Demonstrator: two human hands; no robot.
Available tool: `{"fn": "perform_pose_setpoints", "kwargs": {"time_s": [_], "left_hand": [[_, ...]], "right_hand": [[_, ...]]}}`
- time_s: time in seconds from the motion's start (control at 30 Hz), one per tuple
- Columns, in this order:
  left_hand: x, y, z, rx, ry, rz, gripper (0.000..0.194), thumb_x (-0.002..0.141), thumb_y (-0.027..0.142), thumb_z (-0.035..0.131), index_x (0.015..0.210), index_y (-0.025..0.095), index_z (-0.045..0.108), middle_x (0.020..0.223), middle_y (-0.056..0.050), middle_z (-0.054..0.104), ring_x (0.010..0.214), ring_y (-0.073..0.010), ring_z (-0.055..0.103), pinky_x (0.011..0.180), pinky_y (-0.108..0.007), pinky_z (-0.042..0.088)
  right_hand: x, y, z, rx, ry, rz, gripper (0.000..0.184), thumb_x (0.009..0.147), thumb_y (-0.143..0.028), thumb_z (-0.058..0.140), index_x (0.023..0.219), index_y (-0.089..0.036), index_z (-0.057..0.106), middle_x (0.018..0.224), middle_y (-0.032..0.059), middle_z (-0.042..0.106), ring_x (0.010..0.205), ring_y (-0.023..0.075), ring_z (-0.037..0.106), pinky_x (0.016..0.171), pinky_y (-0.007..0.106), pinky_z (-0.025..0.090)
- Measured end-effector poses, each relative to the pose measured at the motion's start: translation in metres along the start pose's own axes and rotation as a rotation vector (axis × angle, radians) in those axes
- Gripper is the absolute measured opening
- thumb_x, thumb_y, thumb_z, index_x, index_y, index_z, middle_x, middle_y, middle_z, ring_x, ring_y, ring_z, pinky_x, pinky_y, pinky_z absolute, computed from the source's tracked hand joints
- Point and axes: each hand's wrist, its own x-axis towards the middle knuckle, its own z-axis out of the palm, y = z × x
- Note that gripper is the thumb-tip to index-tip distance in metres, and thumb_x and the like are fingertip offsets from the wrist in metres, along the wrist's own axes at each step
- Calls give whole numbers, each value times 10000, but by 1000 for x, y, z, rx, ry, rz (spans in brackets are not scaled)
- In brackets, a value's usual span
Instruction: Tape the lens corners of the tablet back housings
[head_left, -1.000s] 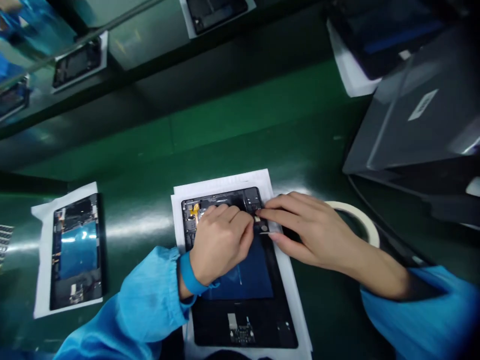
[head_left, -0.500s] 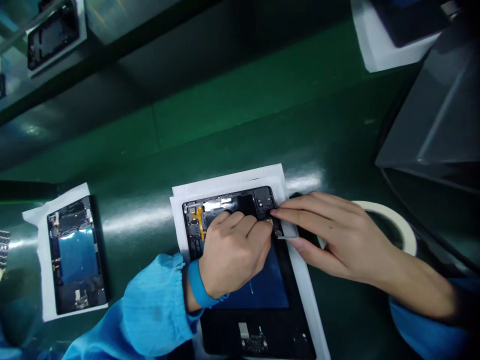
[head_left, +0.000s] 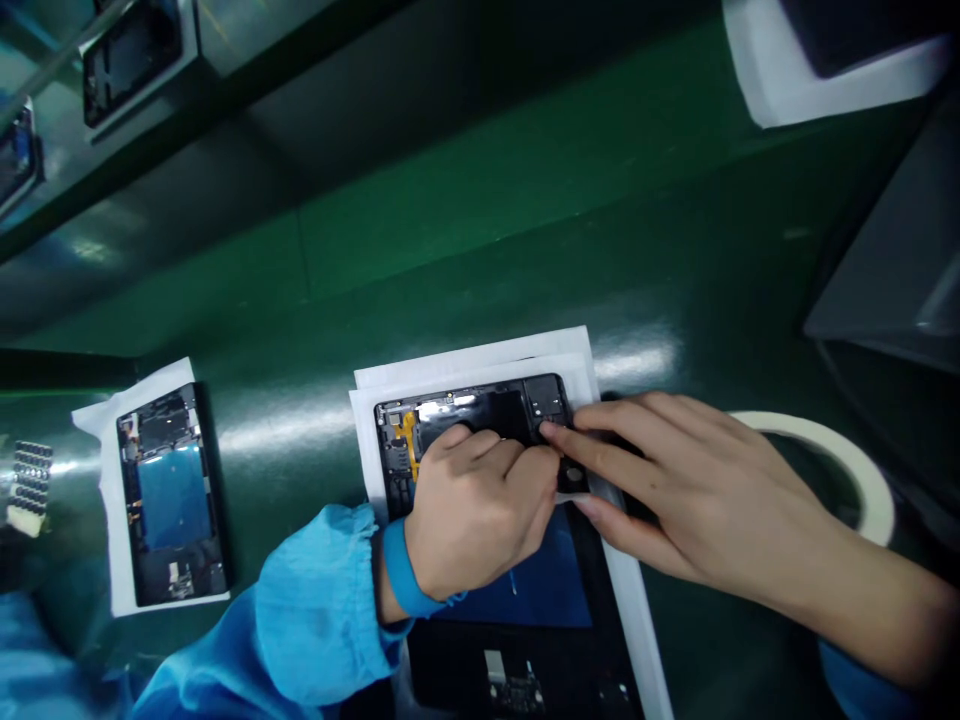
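An opened tablet (head_left: 525,590), its inner parts bare and a blue sheet over its middle, lies on white sheets (head_left: 472,362). My left hand (head_left: 484,500) is closed above its upper half, knuckles up; its fingertips and anything in them are hidden. My right hand (head_left: 675,480) comes in from the right with fingers stretched out and thumb apart. One right fingertip touches the tablet near its upper right corner. A small pale strip (head_left: 571,497) runs between the right thumb tip and the left fingers.
On the left, a second opened tablet (head_left: 174,500) lies on white sheet, near a sheet of small dark parts (head_left: 31,475). Behind my right hand lies a cream tape roll (head_left: 874,490). A raised shelf (head_left: 247,130) crosses the back; a grey box-like thing (head_left: 892,250) stands right.
The view has shifted slightly, moving the surroundings. My right index finger now sits closer to my left hand, and the pale strip reaches the left fingers. The left hand stays closed.
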Motion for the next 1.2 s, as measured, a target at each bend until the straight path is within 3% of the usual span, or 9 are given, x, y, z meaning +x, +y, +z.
{"fn": "perform_pose_setpoints", "kwargs": {"time_s": [0.4,0.67,1.0,1.2], "left_hand": [[-4,-3,5,-42,19,-88,251,971,179,511,769,201,658,666,17,678,637,-157,630,642,-315,425],[-3,-5,6,-72,-67,-171,225,968,203,557,773,205,670,730,27,714,700,-164,654,683,-331,397],[2,-15,0,-61,-122,-107,211,1014,246,536,879,199,692,683,21,654,686,-168,625,693,-339,367],[1,-15,1,-67,-74,-89,214,1018,245,519,882,197,677,742,13,699,706,-169,639,689,-347,370]], "right_hand": [[0,-4,2,-144,41,-78,315,984,-334,525,1169,-135,685,1001,110,697,865,223,614,745,362,481],[-3,-9,2,-247,59,-188,303,974,-335,548,1142,-126,687,878,78,681,779,211,582,690,356,425],[-6,-9,3,-114,50,-73,320,983,-350,516,1158,-141,684,926,85,687,820,218,610,704,356,452],[-7,-8,4,-54,49,-28,355,969,-333,541,1261,-152,635,965,97,706,825,228,628,748,376,490]]}}
